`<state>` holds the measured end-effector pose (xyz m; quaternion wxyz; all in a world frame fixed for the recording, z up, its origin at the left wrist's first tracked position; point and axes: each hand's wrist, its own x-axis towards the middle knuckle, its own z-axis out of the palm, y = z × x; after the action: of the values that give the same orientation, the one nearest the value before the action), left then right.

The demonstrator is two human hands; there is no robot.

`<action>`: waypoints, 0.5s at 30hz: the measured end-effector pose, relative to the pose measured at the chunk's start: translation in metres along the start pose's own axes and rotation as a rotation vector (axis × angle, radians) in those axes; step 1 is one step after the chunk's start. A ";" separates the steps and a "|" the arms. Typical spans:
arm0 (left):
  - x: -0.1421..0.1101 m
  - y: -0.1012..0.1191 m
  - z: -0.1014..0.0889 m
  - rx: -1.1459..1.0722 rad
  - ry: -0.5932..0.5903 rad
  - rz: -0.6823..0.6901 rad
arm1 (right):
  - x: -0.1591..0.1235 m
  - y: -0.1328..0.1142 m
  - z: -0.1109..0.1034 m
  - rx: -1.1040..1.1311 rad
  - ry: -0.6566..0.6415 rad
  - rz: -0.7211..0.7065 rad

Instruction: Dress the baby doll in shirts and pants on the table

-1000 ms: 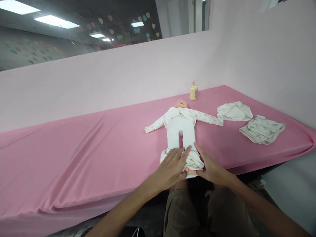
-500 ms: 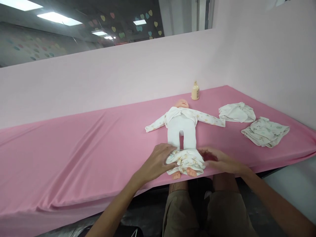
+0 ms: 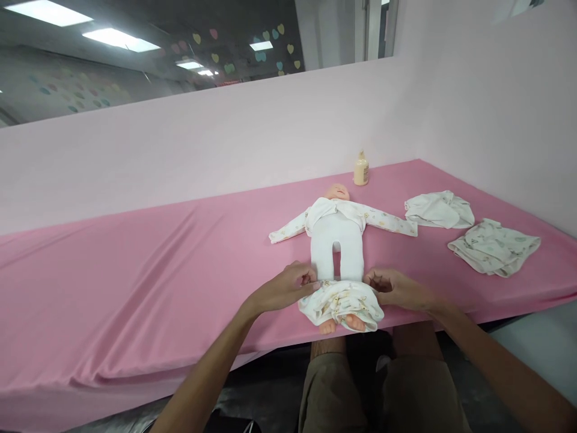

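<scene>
A baby doll [image 3: 337,231] lies on its back, head away from me and feet at the table's front edge. It wears a patterned long-sleeved top [image 3: 390,221], its arms spread wide, and its torso and legs are white. Bunched around its lower legs is a pair of patterned baby pants [image 3: 341,300], with the bare feet sticking out below. My left hand [image 3: 288,287] pinches the left side of the pants' upper edge. On the opposite side my right hand [image 3: 396,288] grips that edge with curled fingers.
Behind the doll's head stands a cream pump bottle [image 3: 361,169]. To the right lie a crumpled white cloth garment [image 3: 439,210] and a folded patterned garment [image 3: 494,246]. A pink sheet [image 3: 148,288] covers the table, with a pale wall [image 3: 216,141] behind it.
My fingers have closed on both sides of the pants' upper edge. The pants look spread wider around the lower legs. The whole view has shifted slightly.
</scene>
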<state>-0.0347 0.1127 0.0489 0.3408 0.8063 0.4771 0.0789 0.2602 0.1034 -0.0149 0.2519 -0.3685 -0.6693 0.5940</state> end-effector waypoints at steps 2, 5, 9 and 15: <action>0.004 0.010 0.003 0.061 0.006 0.070 | -0.001 -0.005 0.002 -0.118 0.128 -0.017; 0.009 0.023 0.008 0.152 -0.006 0.163 | -0.003 -0.012 0.009 -0.245 0.266 -0.055; 0.017 0.031 0.010 0.243 -0.011 0.270 | -0.004 -0.008 0.017 -0.346 0.468 -0.135; 0.024 0.032 0.007 -0.113 0.202 0.105 | -0.005 0.008 0.023 -0.480 0.620 -0.261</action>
<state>0.0040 0.1196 0.0586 0.3316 0.7975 0.4608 0.2041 0.2470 0.0856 -0.0263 0.4217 -0.4902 -0.7224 0.2450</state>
